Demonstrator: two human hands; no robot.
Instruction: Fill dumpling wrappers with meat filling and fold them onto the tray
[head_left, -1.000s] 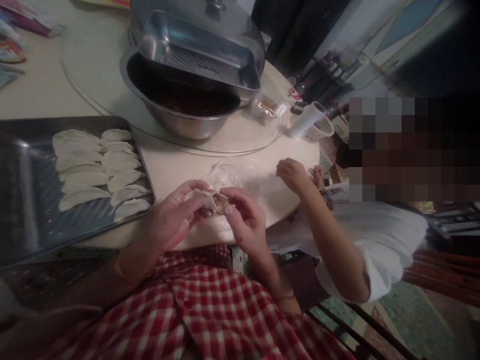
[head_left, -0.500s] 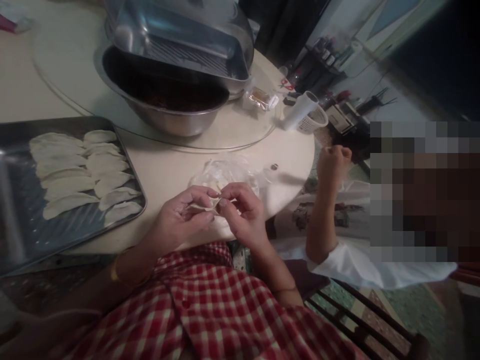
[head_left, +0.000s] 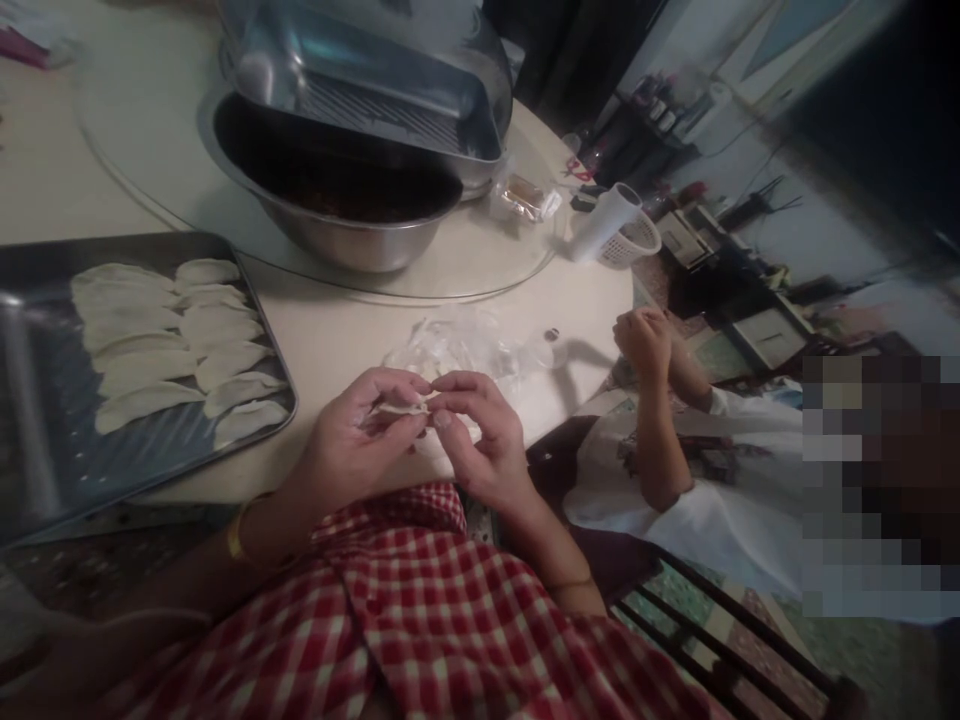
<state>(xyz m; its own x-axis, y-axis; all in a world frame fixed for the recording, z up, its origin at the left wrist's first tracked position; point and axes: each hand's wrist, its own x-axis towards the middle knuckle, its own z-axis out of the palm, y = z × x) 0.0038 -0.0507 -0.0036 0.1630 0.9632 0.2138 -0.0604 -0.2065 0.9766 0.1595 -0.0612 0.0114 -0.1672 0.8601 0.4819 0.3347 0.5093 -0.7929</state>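
My left hand (head_left: 352,445) and my right hand (head_left: 480,435) meet over the table's near edge, both pinched on one pale dumpling (head_left: 403,406) held between the fingertips. The dumpling's folded edge shows between my thumbs; the rest is hidden by my fingers. A dark metal tray (head_left: 45,440) to the left carries several finished dumplings (head_left: 172,345) in two rows.
A large steel bowl (head_left: 337,235) with dark filling stands behind, another steel pan (head_left: 390,75) tilted on it. A clear plastic bag (head_left: 465,345) lies just beyond my hands. A small white basket (head_left: 634,240) sits at the table's right edge. A second person's hand (head_left: 643,340) is raised at the right.
My fingers have closed the dumpling's open fold and pinch along its edge. The other person's hand lifted off the table and pulled back to the right.
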